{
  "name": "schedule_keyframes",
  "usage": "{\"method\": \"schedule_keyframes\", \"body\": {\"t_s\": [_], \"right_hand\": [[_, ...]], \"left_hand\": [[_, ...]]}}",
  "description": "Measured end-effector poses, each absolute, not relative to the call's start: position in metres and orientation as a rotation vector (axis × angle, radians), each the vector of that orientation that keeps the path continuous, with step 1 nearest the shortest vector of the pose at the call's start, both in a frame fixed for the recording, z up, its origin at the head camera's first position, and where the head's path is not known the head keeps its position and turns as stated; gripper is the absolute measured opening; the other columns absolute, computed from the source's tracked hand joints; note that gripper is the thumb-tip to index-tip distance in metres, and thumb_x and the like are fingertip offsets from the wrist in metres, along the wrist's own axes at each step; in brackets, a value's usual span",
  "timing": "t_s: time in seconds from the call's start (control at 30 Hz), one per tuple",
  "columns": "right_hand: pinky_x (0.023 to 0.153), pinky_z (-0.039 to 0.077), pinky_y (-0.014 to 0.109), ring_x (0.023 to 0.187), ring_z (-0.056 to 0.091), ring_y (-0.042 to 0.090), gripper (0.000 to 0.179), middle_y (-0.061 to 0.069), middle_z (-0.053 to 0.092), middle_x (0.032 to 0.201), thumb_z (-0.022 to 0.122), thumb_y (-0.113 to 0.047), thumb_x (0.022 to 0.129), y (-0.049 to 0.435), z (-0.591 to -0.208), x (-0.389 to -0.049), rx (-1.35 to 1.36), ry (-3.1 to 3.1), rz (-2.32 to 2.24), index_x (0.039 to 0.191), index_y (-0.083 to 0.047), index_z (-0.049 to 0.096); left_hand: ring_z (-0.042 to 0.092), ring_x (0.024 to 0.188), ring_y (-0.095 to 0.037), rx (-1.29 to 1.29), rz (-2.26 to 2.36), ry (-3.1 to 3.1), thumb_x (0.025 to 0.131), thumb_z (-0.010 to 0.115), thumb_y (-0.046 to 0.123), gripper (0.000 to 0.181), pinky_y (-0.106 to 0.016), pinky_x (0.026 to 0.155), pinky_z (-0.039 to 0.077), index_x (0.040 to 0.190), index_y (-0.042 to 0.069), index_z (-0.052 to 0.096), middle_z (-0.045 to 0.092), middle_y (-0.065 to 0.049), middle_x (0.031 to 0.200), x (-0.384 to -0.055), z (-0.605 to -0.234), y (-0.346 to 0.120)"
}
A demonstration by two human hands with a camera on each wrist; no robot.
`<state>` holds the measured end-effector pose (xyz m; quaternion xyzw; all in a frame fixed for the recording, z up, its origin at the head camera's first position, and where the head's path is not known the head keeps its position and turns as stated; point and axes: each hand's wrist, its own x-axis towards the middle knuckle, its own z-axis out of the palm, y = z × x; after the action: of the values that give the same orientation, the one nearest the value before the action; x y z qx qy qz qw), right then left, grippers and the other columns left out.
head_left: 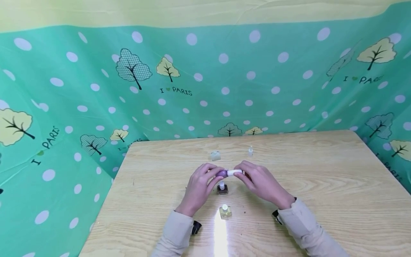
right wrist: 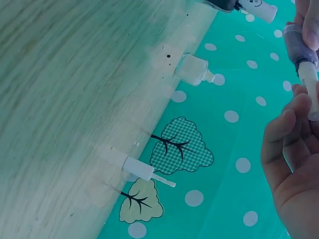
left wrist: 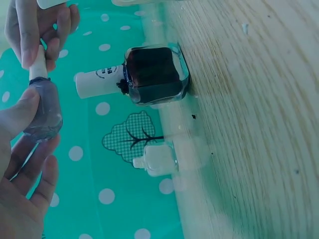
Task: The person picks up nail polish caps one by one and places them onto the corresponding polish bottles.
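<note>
Above the table, my left hand (head_left: 198,182) grips a purple nail polish bottle (head_left: 221,174) between thumb and fingers. The bottle lies sideways in the head view, its white cap (head_left: 235,172) pointing right. My right hand (head_left: 261,181) pinches that cap with thumb and fingers. Cap and bottle neck are together, with dark dried polish around the joint in the left wrist view. Just below the hands stands a dark nail polish bottle (left wrist: 155,74) with a white cap on. Nearer the person is a yellowish nail polish bottle (head_left: 226,212), also with a white cap.
Farther back stands an uncapped whitish bottle (head_left: 215,156). To its right, a white cap (right wrist: 138,168) stands with its brush pointing up. The wooden table (head_left: 154,200) ends at a green dotted cloth (head_left: 205,82). Light glares near the yellowish bottle.
</note>
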<state>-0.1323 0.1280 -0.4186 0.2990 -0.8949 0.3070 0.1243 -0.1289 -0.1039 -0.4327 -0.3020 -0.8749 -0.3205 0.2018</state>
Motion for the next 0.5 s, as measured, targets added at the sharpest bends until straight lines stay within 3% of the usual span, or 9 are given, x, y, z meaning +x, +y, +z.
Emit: {"method": "schedule_keyframes", "body": {"t_s": [0.33, 0.5], "right_hand": [[0.053, 0.040, 0.019, 0.057, 0.040, -0.001, 0.024, -0.014, 0.051, 0.069, 0.053, -0.026, 0.104, 0.1297, -0.4185, -0.1337, 0.827, -2.687, 0.937, 0.081, -0.024, 0.061], [0.052, 0.039, 0.019, 0.056, 0.038, -0.001, 0.025, -0.017, 0.049, 0.069, 0.053, -0.029, 0.104, 0.1301, -0.4188, -0.1332, 0.810, -2.718, 0.948, 0.081, -0.024, 0.063]], "left_hand": [[0.061, 0.097, -0.008, -0.879, -0.873, -2.420, 0.093, 0.068, 0.023, 0.022, -0.023, 0.082, 0.053, 0.113, 0.015, 0.073, 0.065, 0.006, 0.106, -0.1280, -0.4322, -0.1016], [0.060, 0.098, -0.009, -0.877, -0.868, -2.437, 0.093, 0.068, 0.023, 0.023, -0.024, 0.083, 0.053, 0.114, 0.015, 0.073, 0.065, 0.006, 0.108, -0.1277, -0.4325, -0.1018]]}}
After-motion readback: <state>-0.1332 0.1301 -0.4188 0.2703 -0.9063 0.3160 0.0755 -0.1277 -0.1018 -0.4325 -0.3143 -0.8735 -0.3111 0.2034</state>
